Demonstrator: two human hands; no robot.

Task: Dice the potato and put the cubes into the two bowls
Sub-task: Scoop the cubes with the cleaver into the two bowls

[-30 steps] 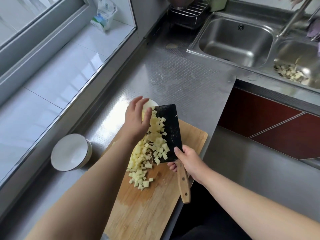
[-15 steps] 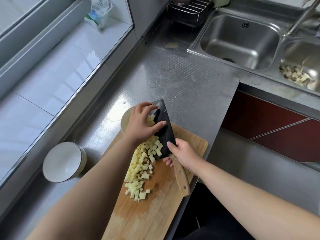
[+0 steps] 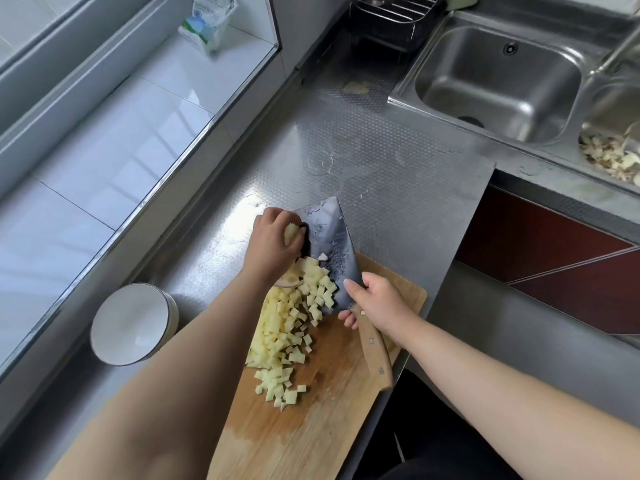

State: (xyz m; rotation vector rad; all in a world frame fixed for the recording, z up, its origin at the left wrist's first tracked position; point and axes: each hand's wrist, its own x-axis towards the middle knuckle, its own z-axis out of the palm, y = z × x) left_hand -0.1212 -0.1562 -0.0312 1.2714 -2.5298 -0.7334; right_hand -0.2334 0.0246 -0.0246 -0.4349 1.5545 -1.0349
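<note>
Two bare hands at work over a wooden cutting board (image 3: 311, 431), which lies on a steel counter (image 3: 381, 161) with its far end near the counter's right edge.

Left hand (image 3: 273, 242): at the far end of the board, fingers curled, thumb and fingers closed round a few potato cubes (image 3: 291, 232), set against the flat of the cleaver blade. Beneath the wrist a sliver of a bowl rim (image 3: 287, 284) shows; the rest of that bowl is hidden by the hand and forearm.

Right hand (image 3: 375, 301): fingers wrapped round the cleaver (image 3: 330, 244) where the dark blade meets the handle, forefinger lying along the blade's side. The wooden handle (image 3: 375, 351), riveted, runs toward the near right. The blade is tilted, its far end out over the counter past the board, with bits of potato clinging to its face.

Diced potato (image 3: 287, 327): pale yellow cubes, a loose heap running from the blade's near edge down the left middle of the board, thinning to scattered cubes at its near end. Some cubes rest against the blade.

White bowl (image 3: 133, 325): on the counter left of the board, beside the left forearm, well apart from the heap; nothing visible inside.

Other fittings: double steel sink (image 3: 498, 81) at far right, the right basin holding pale peelings (image 3: 613, 161); wire rack (image 3: 391, 19) at the far edge; white tiled sill (image 3: 104, 143) to the left, with a small plastic packet (image 3: 207, 22) at its far end.
</note>
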